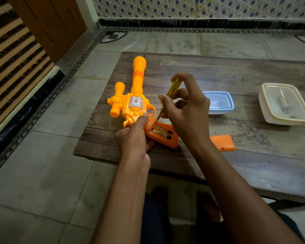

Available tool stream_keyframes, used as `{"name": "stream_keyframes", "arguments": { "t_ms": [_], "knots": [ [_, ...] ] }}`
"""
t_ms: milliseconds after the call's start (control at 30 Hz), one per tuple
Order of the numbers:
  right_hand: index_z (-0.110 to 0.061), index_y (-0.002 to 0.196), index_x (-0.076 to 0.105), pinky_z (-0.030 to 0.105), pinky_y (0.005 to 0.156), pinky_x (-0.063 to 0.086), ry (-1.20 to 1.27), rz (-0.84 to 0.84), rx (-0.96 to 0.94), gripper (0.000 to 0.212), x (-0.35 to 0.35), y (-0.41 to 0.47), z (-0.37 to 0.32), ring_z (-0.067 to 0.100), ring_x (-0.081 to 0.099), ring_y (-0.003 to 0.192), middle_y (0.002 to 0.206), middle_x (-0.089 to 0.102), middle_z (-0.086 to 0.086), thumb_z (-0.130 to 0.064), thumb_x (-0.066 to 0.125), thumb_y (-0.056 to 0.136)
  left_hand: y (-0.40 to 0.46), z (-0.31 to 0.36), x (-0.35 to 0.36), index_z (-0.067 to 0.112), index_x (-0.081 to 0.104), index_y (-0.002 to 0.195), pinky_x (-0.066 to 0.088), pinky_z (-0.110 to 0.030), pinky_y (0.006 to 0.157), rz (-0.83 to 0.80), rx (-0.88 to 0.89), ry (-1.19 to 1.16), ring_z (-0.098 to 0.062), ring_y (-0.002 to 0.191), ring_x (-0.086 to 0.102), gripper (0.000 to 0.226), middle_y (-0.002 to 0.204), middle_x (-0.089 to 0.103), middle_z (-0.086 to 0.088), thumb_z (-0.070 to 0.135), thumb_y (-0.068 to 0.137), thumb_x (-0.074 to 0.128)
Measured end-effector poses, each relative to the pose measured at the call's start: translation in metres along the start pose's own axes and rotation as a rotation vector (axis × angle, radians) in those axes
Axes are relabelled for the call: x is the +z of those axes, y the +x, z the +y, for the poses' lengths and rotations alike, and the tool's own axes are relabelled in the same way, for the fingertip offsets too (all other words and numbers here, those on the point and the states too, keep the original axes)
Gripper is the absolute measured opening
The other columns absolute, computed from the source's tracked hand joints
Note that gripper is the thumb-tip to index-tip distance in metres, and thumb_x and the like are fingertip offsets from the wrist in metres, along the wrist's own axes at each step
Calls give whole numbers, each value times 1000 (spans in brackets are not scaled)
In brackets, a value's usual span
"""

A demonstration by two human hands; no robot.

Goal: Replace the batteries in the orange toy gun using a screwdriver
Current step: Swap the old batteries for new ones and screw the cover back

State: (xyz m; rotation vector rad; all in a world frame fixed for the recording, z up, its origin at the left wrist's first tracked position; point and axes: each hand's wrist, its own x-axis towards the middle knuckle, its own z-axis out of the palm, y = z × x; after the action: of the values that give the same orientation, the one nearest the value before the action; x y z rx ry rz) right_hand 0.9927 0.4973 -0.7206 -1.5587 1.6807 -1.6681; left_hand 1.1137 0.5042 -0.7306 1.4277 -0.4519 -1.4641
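A: Where's the toy gun (130,101)?
B: Centre frame on the table (253,147); left hand (134,140) grips its handle.
A: The right hand (185,110)?
B: Pinching the screwdriver (167,95), tip at the batteries (161,132).

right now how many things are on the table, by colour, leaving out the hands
Orange: 2, the toy gun and its loose battery cover
Yellow: 1, the screwdriver
Blue: 1, a lidded container
Cream: 1, a lidded container
Total: 5
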Motion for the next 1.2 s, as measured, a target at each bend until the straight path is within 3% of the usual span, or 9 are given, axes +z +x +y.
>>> {"name": "stream_keyframes", "arguments": {
  "t_ms": [233,433,600,700,800,867,1000,1200],
  "knots": [
    [-8,112,50,44,61,66,187,139,153,32,-6,-25,3,17,78,70,86,71,10,-9,77,93,1,5,-1,21,66,97,61,-36,65,-12,-72,-78,-25,87,78,12,104,78,-13,19,91,75],
    [-7,110,49,46,68,67,292,160,246,32,-4,-33,3,21,80,77,89,73,16,-3,75,93,2,6,-2,20,65,98,62,-33,60,-10,-79,-76,-23,81,78,12,103,78,-12,17,92,75],
    [-19,111,47,50,63,63,90,34,71,33,-3,-16,6,22,76,69,85,70,7,-17,74,92,2,6,-1,21,66,96,61,-34,63,-9,-60,-46,-23,81,78,12,98,78,-11,18,91,76],
    [-15,117,49,47,58,60,-29,-63,-61,35,1,-5,2,20,71,62,82,68,2,-14,73,91,2,3,-1,20,70,101,60,-30,58,0,-31,-15,-20,78,78,14,91,79,-6,20,89,78],
    [-5,123,54,32,61,55,-100,-153,-144,39,5,5,-4,7,59,58,87,63,-5,-8,74,89,4,4,0,19,71,107,59,-30,58,10,-32,-12,-21,80,78,20,92,79,-6,22,89,78],
    [-5,127,54,22,60,44,-138,-242,-138,42,7,17,-7,3,53,57,80,61,-1,-8,73,89,4,4,0,20,70,105,60,-33,63,15,-41,-19,-23,85,77,18,94,78,-6,22,89,78],
    [-8,136,52,37,61,42,-238,-453,-156,50,13,42,-21,22,55,64,77,60,8,-11,73,91,2,4,4,20,68,93,61,-39,71,59,6,14,-27,93,76,14,97,77,-8,23,87,80],
    [-8,136,51,34,62,34,-323,-577,-186,47,22,56,-29,26,49,71,82,55,11,-10,70,93,0,6,5,20,70,85,62,-44,79,40,4,8,-29,99,74,10,99,77,-9,23,86,79]
  ]
}}
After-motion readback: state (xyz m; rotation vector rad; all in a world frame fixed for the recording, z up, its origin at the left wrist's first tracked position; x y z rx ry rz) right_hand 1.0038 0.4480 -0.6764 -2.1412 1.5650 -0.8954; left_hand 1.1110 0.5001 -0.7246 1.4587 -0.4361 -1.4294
